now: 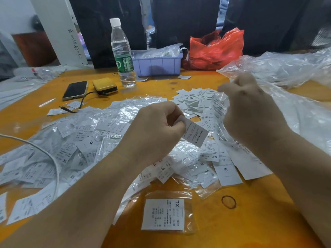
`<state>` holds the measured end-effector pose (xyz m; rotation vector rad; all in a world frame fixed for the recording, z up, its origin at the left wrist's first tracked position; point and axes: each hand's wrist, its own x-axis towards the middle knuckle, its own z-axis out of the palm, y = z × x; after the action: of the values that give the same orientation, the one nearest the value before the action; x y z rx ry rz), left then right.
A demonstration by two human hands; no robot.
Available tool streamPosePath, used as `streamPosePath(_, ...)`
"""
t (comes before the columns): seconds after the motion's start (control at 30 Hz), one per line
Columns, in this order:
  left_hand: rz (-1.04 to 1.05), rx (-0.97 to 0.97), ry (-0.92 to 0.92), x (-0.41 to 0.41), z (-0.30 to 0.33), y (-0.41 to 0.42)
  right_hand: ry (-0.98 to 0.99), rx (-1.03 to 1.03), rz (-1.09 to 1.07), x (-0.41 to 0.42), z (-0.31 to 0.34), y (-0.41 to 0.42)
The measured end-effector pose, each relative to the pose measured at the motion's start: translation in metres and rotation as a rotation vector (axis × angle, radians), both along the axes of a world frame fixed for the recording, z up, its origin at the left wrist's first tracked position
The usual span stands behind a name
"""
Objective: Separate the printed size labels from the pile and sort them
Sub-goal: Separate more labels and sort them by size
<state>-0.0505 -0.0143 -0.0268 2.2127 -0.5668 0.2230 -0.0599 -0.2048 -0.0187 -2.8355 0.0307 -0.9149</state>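
Left hand (pixel 157 126) fingers curled, thumb and forefinger pinching one white label (pixel 196 134) by its top edge; label hangs tilted above the pile, "MADE IN CHINA" print facing up. Right hand (pixel 250 111) raised, fingers curled, gripping a clear plastic bag (pixel 219 108) with printed labels visible inside; exactly how the fingertips close on it is blurred.

Label pile (pixel 86 140) sprawls across the orange table (pixel 250 221), mostly left and centre, labels mixed with clear sleeves; too many to count. Readable sizes: several XL, a few XS, a couple of S, one M. One bagged XL label (pixel 163 214) lies alone near the front edge, apart from the pile. One large S label (pixel 226 173) at the pile's right front edge. A smaller heap of loose labels (pixel 191 97) sits behind the hands.

Rest, one each: water bottle (pixel 122 54) upright, phone (pixel 75 90) face up, yellow case (pixel 104 85) beside the phone with a black cable, purple bin (pixel 157 64), red plastic bag (pixel 216 50) to the bin's right, white cable (pixel 52 158) over the pile's left part. Crumpled clear plastic sheeting (pixel 286 67) far right. One dark ring mark (pixel 228 202) on the table front right
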Motion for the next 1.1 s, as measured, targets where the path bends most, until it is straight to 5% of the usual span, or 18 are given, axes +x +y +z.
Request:
streamPosePath(0.17,0.021,0.001,0.006,0.000,0.000,0.000,-0.136,0.269,0.417,-0.007,0.002,0.016)
streamPosePath(0.37,0.034,0.007,0.020,0.004,0.000,0.003,0.273,1.110,0.740,-0.012,0.005,0.023)
streamPosePath(0.47,0.004,-0.018,0.051,0.004,0.000,0.003,0.400,1.345,0.862,-0.009,0.005,0.021)
streamPosePath(0.73,-0.152,-0.336,0.401,0.009,0.006,0.007,0.417,1.194,0.851,-0.008,0.002,0.022)
streamPosePath(0.93,-0.104,-0.467,0.376,0.011,0.010,0.006,0.328,1.199,0.743,-0.008,0.002,0.020)
streamPosePath(1.1,-0.140,-0.346,0.310,0.008,0.009,0.005,0.284,1.145,0.718,-0.009,0.001,0.021)
